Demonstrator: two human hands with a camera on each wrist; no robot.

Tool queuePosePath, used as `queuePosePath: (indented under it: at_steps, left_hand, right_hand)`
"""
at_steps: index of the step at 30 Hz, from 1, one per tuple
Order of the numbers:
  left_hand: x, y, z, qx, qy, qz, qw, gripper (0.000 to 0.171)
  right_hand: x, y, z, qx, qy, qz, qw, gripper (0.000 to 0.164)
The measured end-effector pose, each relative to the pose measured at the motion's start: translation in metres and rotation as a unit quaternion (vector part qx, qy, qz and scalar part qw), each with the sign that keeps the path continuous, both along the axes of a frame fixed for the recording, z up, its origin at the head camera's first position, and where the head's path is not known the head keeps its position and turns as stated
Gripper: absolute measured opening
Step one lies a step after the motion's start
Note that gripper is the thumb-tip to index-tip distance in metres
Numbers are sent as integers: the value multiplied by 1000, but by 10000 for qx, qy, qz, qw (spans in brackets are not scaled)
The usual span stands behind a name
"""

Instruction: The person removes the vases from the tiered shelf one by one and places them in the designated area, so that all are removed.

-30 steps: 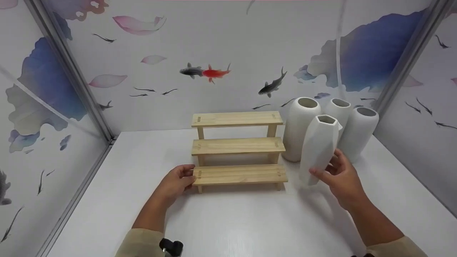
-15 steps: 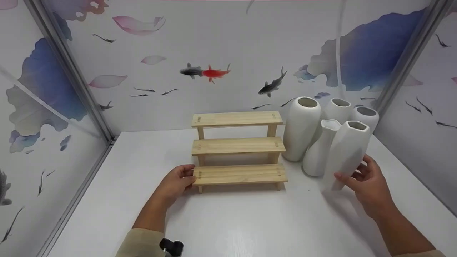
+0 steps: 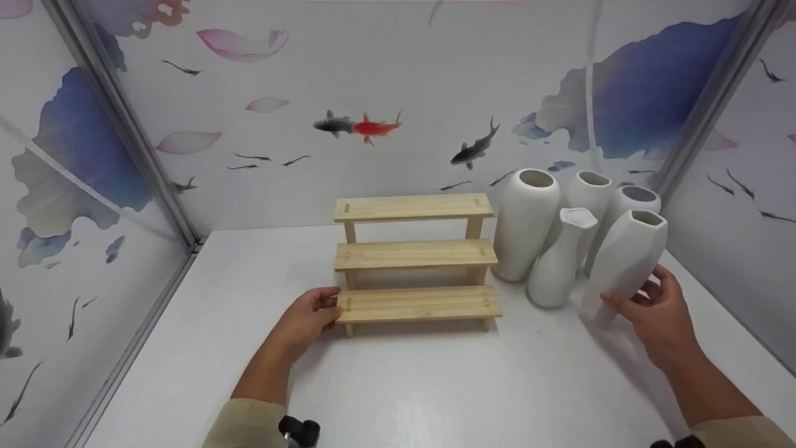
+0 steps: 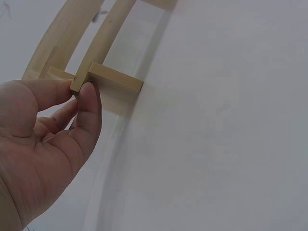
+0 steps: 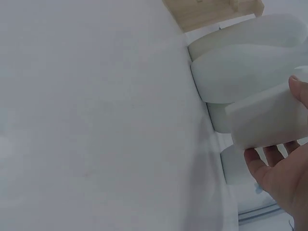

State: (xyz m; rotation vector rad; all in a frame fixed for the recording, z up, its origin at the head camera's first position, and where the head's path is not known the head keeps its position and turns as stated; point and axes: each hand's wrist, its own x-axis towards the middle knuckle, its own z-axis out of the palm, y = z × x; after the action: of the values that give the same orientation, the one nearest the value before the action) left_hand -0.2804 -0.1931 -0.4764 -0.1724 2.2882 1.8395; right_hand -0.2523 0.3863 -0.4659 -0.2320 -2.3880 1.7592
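A three-tier wooden stand (image 3: 416, 254) stands on the white table. My left hand (image 3: 308, 318) pinches the left end of its lowest shelf between thumb and fingers, plain to see in the left wrist view, where the shelf end (image 4: 83, 79) sits in the grip. My right hand (image 3: 659, 317) grips a white faceted vase (image 3: 625, 261) by its side, thumb in front. The vase tilts a little to the right; in the right wrist view its base (image 5: 236, 127) looks raised off the table. Just left of it stands a white fluted-mouth vase (image 3: 553, 270).
Behind are a tall white vase (image 3: 525, 224) beside the stand, another white vase (image 3: 591, 186), and a third white vase (image 3: 637, 199) partly hidden by the held one. Printed wall panels (image 3: 398, 74) and metal corner posts (image 3: 124, 118) enclose the table (image 3: 398, 386).
My right hand has carried the faceted vase rightward, from in front of the fluted-mouth vase to its right side, uncovering that vase. The left hand and the stand have stayed still.
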Motion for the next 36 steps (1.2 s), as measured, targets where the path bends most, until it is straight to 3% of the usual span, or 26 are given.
queuePosePath:
  at_steps: [6, 15, 21, 29, 36]
  left_hand:
    - [-1, 1, 0, -89, -42, 35, 9999, 48]
    - [-1, 0, -2, 15, -54, 58, 10000, 48]
    - [-2, -1, -2, 37, -63, 65, 10000, 48]
    - [-4, 1, -2, 47, -120, 85, 9999, 48]
    - [-4, 2, -2, -27, -156, 105, 9998, 47]
  right_hand:
    - [-17, 10, -7, -370, -60, -15, 9993, 118]
    - [-35, 10, -11, -266, -277, -31, 9993, 124]
    - [-42, 7, -11, -170, -341, 17, 9993, 125]
    - [-46, 8, -11, -432, -337, 81, 9985, 127]
    - [-45, 8, -13, -236, -409, 24, 9989, 127]
